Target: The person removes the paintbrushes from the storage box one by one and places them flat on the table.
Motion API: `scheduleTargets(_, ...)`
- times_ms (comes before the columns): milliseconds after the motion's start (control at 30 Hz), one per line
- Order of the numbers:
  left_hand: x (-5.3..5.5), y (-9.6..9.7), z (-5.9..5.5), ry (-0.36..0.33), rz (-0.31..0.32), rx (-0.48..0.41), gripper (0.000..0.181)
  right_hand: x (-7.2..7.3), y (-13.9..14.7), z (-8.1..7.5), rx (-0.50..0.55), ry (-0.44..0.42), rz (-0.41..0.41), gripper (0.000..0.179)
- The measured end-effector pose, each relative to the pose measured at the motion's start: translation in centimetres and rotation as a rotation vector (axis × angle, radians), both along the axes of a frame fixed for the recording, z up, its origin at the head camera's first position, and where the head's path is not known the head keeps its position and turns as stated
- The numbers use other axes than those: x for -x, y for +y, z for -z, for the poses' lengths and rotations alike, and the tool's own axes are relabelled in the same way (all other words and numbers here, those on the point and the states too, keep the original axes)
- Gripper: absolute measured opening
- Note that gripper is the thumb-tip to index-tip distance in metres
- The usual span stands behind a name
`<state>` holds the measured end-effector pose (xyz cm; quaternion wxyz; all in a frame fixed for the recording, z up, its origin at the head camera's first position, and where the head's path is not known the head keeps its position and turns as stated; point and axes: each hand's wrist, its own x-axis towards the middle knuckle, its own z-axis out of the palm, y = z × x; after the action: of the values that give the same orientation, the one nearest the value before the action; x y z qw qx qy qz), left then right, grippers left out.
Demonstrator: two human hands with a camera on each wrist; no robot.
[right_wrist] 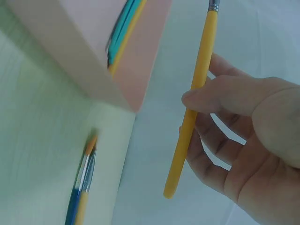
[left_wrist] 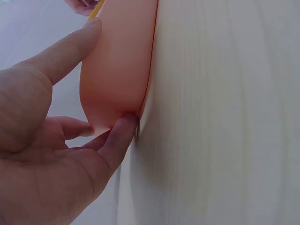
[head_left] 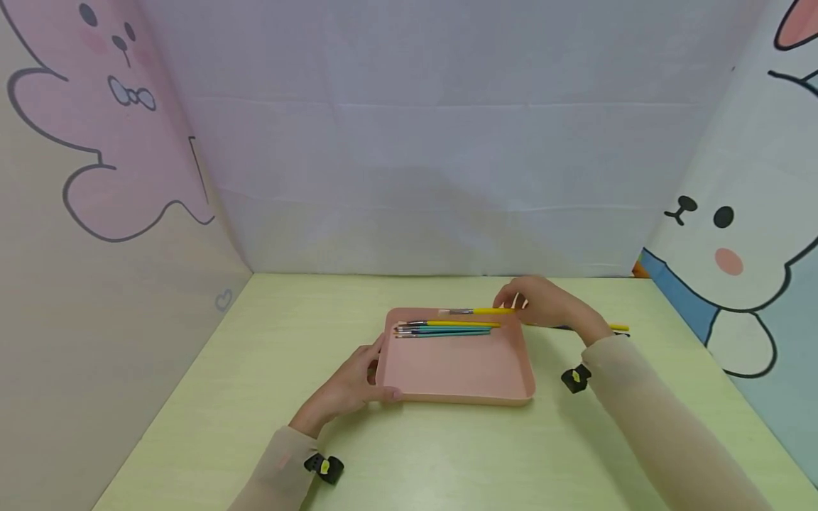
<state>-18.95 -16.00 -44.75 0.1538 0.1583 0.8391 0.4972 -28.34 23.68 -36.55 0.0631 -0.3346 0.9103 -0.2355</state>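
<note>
Between thumb and fingers, my right hand pinches a yellow-handled paintbrush over the far right part of a pink tray. The brush lies almost level in the head view, bristles to the left. My left hand grips the tray's left end; in the left wrist view its thumb and fingers span the tray's outer wall. Inside the tray, along the far side, lie a yellow-handled brush and several teal-handled brushes, side by side with bristles to the left.
To the right of the tray, a blue-handled brush and another yellow-handled brush lie on the table, partly behind my right wrist in the head view. A pale wall stands at the back, with cartoon-printed walls at both sides.
</note>
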Motion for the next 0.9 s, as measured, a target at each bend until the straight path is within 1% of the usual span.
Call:
scheduleTargets(133,-0.1,0.0,-0.1,0.001,0.007,-0.005,0.116,-0.6,2.4,0.2,0.004,0.006,0.056,0.033)
scheduleTargets(267,-0.1,0.1,-0.1,-0.009,-0.008,-0.006,0.117,-1.4,4.4,0.7,0.012,0.018,0.121,0.033)
scheduleTargets(500,-0.1,0.1,0.0,-0.018,-0.032,0.001,0.118,-2.7,7.6,2.0,0.006,0.066,0.224,0.038)
scheduleTargets(633,-0.1,0.1,0.1,-0.019,-0.031,0.014,0.118,-3.2,9.1,2.9,0.000,0.073,0.264,0.039)
scheduleTargets(767,0.0,0.1,0.1,-0.020,-0.036,0.029,0.119,-3.5,10.3,3.6,-0.002,0.070,0.280,0.038)
scheduleTargets(900,-0.1,0.3,-0.1,-0.017,-0.052,0.037,0.119,-3.7,11.3,3.9,0.008,0.079,0.297,0.037)
